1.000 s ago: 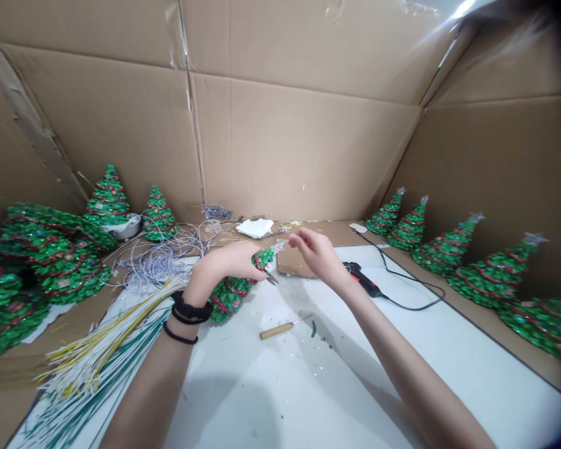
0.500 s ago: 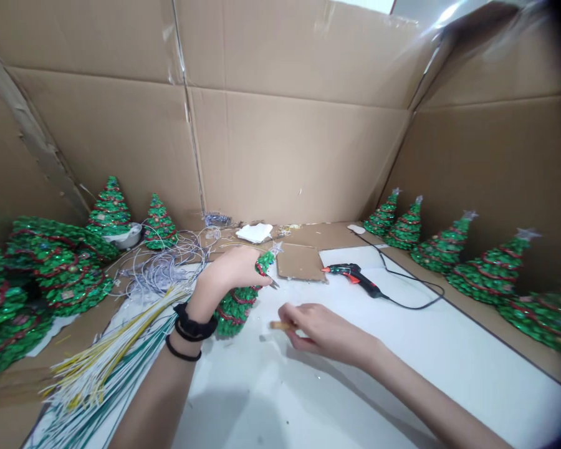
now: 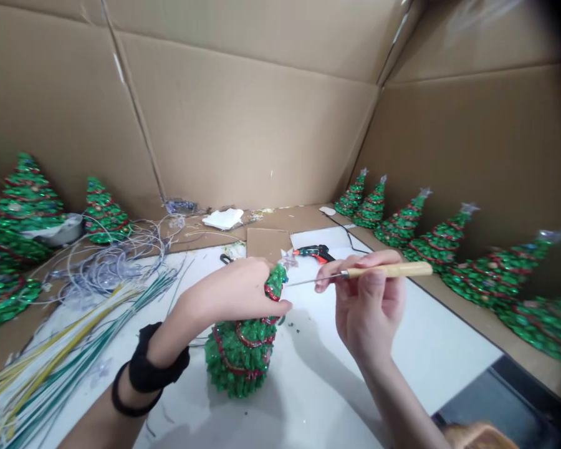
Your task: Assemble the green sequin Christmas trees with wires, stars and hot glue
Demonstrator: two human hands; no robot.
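My left hand (image 3: 229,290) grips the upper part of a small glittery green Christmas tree (image 3: 238,355), whose fingers wrap around its narrow top. The tree has red garland and stands on the white table surface, tilted slightly, with a silvery star (image 3: 288,259) at its tip. My right hand (image 3: 367,299) holds a wooden-handled awl (image 3: 388,270) between thumb and fingers. Its thin metal needle points left and ends close to the tree's top, with no visible contact. Black bands circle my left wrist.
Several finished trees line a ledge at right (image 3: 442,246), and more stand at left (image 3: 28,202). A hot glue gun (image 3: 314,252) lies behind the hands near a cardboard square (image 3: 267,243). Bundled green-yellow stems (image 3: 60,340) and grey wires (image 3: 107,265) lie at left.
My right hand has picked up the awl from the table and raised it beside the tree top. The left hand keeps its hold, and the view has moved closer and shifted left.
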